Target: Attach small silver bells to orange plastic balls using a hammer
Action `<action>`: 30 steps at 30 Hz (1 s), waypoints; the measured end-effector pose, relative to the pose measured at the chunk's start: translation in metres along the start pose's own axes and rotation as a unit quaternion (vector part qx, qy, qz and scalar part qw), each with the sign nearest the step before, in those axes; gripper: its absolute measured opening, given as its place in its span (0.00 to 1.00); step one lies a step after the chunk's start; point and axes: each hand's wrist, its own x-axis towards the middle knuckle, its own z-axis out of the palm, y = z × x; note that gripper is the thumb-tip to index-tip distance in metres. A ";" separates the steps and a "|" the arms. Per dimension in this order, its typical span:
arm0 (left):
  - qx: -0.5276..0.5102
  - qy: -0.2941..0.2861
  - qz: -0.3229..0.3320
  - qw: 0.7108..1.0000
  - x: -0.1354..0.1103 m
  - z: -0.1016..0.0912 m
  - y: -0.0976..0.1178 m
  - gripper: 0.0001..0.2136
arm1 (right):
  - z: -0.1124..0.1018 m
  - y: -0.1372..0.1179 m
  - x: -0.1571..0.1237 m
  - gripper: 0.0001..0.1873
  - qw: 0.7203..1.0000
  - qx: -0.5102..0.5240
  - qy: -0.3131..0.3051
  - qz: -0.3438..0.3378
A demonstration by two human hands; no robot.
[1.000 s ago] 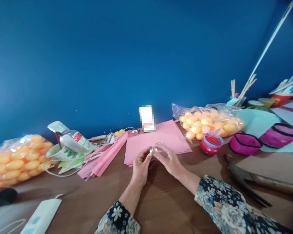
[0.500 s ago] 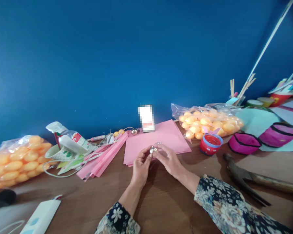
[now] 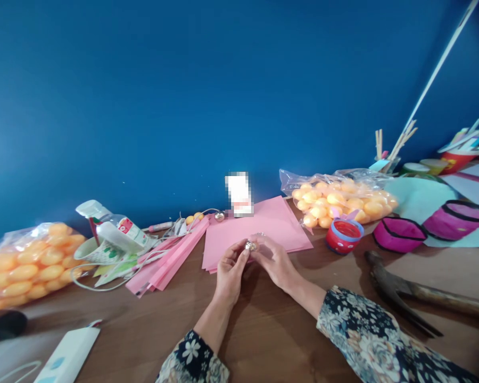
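Between my two hands is a small shiny metal ball (image 3: 249,245), held above the near edge of a stack of pink paper (image 3: 259,213). My left hand (image 3: 230,268) pinches it between thumb and fingers. From the other side, my right hand (image 3: 277,263) has its thumb and curled fingers closed at the ball. A thin glint shows by the right fingertips, too small to make out. Behind the hands, a similar silver ball (image 3: 219,216) lies at the paper's left back corner.
Left stand pink strips (image 3: 175,255), a tilted bottle (image 3: 123,229), a bag of orange balls (image 3: 32,263) and a white power strip (image 3: 69,351). Right are another ball bag (image 3: 335,199), a red cup (image 3: 344,236), magenta fabric rings (image 3: 399,242) and a hammer (image 3: 427,295). A blue wall (image 3: 223,96) rises behind.
The metal ball has turned or shifted very slightly to the left between my fingers. Both hands keep nearly the same place.
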 end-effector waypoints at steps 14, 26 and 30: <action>0.034 0.025 -0.009 0.999 0.001 0.000 -0.001 0.19 | 0.003 0.006 -0.002 0.17 0.998 0.045 -0.016 0.047; 0.082 0.049 0.009 0.995 0.000 0.002 0.001 0.20 | 0.000 -0.011 0.002 0.17 0.986 0.104 0.032 0.123; 0.110 0.047 0.021 0.993 0.000 0.001 -0.002 0.19 | 0.001 -0.006 0.003 0.20 0.979 0.117 0.055 0.160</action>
